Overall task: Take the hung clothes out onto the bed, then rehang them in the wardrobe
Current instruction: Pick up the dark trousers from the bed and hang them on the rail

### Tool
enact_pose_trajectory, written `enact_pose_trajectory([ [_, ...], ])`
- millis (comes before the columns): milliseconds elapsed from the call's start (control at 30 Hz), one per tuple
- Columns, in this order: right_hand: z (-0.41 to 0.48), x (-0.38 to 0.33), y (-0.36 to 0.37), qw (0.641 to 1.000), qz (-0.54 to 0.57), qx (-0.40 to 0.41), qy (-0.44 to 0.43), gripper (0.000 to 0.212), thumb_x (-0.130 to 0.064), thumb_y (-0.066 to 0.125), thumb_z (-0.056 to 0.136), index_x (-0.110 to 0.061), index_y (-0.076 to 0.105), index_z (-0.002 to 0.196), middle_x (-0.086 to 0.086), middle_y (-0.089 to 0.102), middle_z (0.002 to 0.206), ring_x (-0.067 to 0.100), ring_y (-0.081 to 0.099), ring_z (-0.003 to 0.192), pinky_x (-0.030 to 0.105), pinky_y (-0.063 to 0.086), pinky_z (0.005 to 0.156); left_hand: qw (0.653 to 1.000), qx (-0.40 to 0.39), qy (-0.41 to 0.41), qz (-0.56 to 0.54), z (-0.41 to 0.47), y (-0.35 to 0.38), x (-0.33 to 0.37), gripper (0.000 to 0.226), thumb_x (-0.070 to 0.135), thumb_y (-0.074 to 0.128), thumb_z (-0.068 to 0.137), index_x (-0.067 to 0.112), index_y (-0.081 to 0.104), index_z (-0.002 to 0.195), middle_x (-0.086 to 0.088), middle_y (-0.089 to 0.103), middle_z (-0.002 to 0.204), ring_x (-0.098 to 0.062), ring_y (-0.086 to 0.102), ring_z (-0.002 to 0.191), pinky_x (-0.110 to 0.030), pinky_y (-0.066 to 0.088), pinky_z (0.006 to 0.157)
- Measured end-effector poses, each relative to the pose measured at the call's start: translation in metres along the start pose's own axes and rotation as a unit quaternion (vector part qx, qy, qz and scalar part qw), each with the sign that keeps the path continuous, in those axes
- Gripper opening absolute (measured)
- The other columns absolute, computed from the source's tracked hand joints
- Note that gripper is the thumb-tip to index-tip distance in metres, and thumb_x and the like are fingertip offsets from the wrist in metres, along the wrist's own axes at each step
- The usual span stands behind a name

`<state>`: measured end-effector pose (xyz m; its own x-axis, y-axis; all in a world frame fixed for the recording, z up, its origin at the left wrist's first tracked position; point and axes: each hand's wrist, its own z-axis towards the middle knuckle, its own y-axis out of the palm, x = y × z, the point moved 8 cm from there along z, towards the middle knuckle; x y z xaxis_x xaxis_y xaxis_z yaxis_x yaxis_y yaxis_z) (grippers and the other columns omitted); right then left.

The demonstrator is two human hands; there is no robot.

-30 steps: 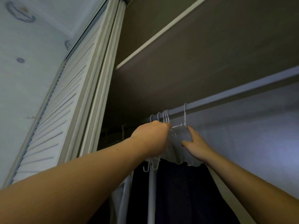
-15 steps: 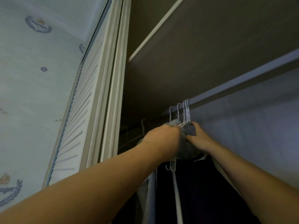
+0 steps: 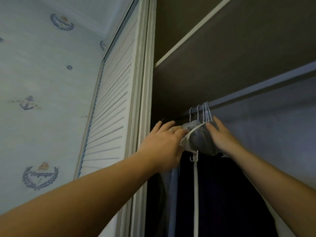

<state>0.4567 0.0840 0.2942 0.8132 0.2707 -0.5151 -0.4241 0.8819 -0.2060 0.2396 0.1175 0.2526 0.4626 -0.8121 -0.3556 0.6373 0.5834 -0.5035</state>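
The hung clothes were in the wardrobe, bunched at the left end of the rail (image 3: 256, 89), a little to 4 o'clock of the view's centre. A cluster of white wire hanger hooks (image 3: 205, 112) sat close together over the rail. Beneath them was a bundled grey garment (image 3: 198, 139), and dark clothes (image 3: 222, 194) hung below it toward 6 o'clock.

The left hand (image 3: 164, 142) lay at the bundle's 9 o'clock side, fingers straight and spread apart, a ring (image 3: 171, 130) on one finger. It touched the fabric without gripping it. The right hand (image 3: 220, 135) pressed flat against the bundle's 3 o'clock side, fingers straight and together, tips pointing to 11 o'clock just under the hooks.

A shelf (image 3: 239, 57) ran above the rail at 1 o'clock. A white louvred door (image 3: 109, 117) stood at 9 o'clock, beside nautical-print wallpaper (image 3: 42, 82).
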Motion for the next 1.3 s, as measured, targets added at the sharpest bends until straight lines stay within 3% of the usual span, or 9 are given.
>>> enact_pose_trajectory([
  [100, -0.038, -0.041, 0.013, 1.000, -0.006, -0.007, -0.029, 0.056, -0.053, 0.040, 0.098, -0.039, 0.025, 0.151, -0.005, 0.030, 0.157, 0.019, 0.029, 0.144, 0.045, 0.024, 0.117, 0.999, 0.039, -0.020, 0.020, -0.062, -0.033, -0.025, 0.062, 0.050, 0.036, 0.100, 0.032, 0.016, 0.155, 0.006, 0.018, 0.164, -0.016, -0.001, 0.152, -0.041, -0.005, 0.123],
  [233, -0.113, -0.109, 0.066, 0.992, 0.041, -0.085, -0.086, 0.068, -0.075, 0.038, 0.086, -0.050, 0.020, 0.148, -0.009, 0.040, 0.144, 0.014, 0.031, 0.139, 0.046, 0.024, 0.117, 0.993, 0.024, -0.097, 0.065, -0.159, -0.076, -0.073, 0.070, 0.061, 0.013, 0.094, 0.031, 0.009, 0.157, 0.006, 0.009, 0.166, -0.017, -0.007, 0.152, -0.043, -0.003, 0.124],
  [333, -0.177, -0.164, 0.120, 0.982, 0.056, -0.111, -0.145, 0.063, -0.064, 0.039, 0.094, -0.043, 0.020, 0.150, -0.017, 0.023, 0.156, 0.008, 0.012, 0.148, 0.037, 0.013, 0.121, 0.985, -0.007, -0.153, 0.083, -0.241, -0.113, -0.104, 0.076, 0.067, 0.005, 0.091, 0.032, 0.005, 0.158, 0.009, 0.002, 0.166, -0.015, -0.012, 0.152, -0.041, -0.008, 0.123],
  [600, -0.395, -0.313, 0.273, 0.930, 0.056, -0.261, -0.254, 0.063, -0.067, 0.021, 0.089, -0.056, -0.005, 0.145, -0.029, -0.006, 0.158, -0.007, -0.018, 0.143, 0.034, -0.005, 0.120, 0.934, -0.079, -0.308, 0.165, -0.494, -0.256, -0.140, 0.074, 0.069, 0.012, 0.095, 0.030, 0.009, 0.158, 0.008, 0.002, 0.166, -0.016, -0.011, 0.152, -0.049, 0.003, 0.124],
  [800, -0.603, -0.434, 0.341, 0.856, 0.147, -0.374, -0.325, 0.067, -0.065, 0.022, 0.092, -0.047, -0.006, 0.151, -0.024, -0.010, 0.160, 0.004, -0.017, 0.147, 0.042, -0.003, 0.121, 0.859, -0.126, -0.435, 0.240, -0.697, -0.385, -0.093, 0.073, 0.067, 0.022, 0.096, 0.028, 0.017, 0.157, 0.006, 0.007, 0.166, -0.020, -0.004, 0.153, -0.049, 0.003, 0.122],
  [900, -0.710, -0.500, 0.352, 0.800, 0.203, -0.435, -0.359, 0.070, -0.065, 0.023, 0.092, -0.043, -0.002, 0.153, -0.021, -0.008, 0.161, 0.008, -0.016, 0.148, 0.043, -0.001, 0.121, 0.803, -0.160, -0.508, 0.269, -0.794, -0.442, -0.050, 0.073, 0.068, 0.022, 0.096, 0.029, 0.015, 0.158, 0.006, 0.003, 0.166, -0.020, -0.007, 0.153, -0.051, 0.000, 0.122],
  [1033, -0.849, -0.578, 0.349, 0.707, 0.280, -0.520, -0.390, 0.070, -0.066, 0.023, 0.093, -0.042, -0.003, 0.154, -0.022, -0.010, 0.161, 0.007, -0.019, 0.148, 0.046, -0.003, 0.121, 0.696, -0.181, -0.616, 0.323, -0.912, -0.516, 0.025, 0.074, 0.070, 0.020, 0.096, 0.031, 0.011, 0.158, 0.009, -0.004, 0.166, -0.021, -0.011, 0.152, -0.052, 0.000, 0.122],
  [1233, -1.037, -0.665, 0.314, 0.553, 0.370, -0.615, -0.422, 0.069, -0.068, 0.024, 0.092, -0.047, -0.007, 0.151, -0.025, -0.009, 0.160, 0.009, -0.012, 0.149, 0.044, 0.005, 0.121, 0.492, -0.191, -0.762, 0.376, -1.055, -0.609, 0.176, 0.074, 0.073, 0.017, 0.095, 0.034, 0.009, 0.158, 0.006, 0.001, 0.166, -0.021, -0.009, 0.153, -0.052, 0.003, 0.122],
  [1300, -1.093, -0.686, 0.296, 0.508, 0.381, -0.641, -0.431, 0.068, -0.067, 0.023, 0.092, -0.050, -0.010, 0.149, -0.022, -0.006, 0.161, 0.009, -0.010, 0.149, 0.043, 0.004, 0.121, 0.417, -0.198, -0.796, 0.391, -1.089, -0.634, 0.228, 0.077, 0.076, 0.013, 0.092, 0.036, 0.005, 0.157, 0.007, -0.002, 0.166, -0.020, -0.012, 0.152, -0.048, -0.004, 0.120],
])
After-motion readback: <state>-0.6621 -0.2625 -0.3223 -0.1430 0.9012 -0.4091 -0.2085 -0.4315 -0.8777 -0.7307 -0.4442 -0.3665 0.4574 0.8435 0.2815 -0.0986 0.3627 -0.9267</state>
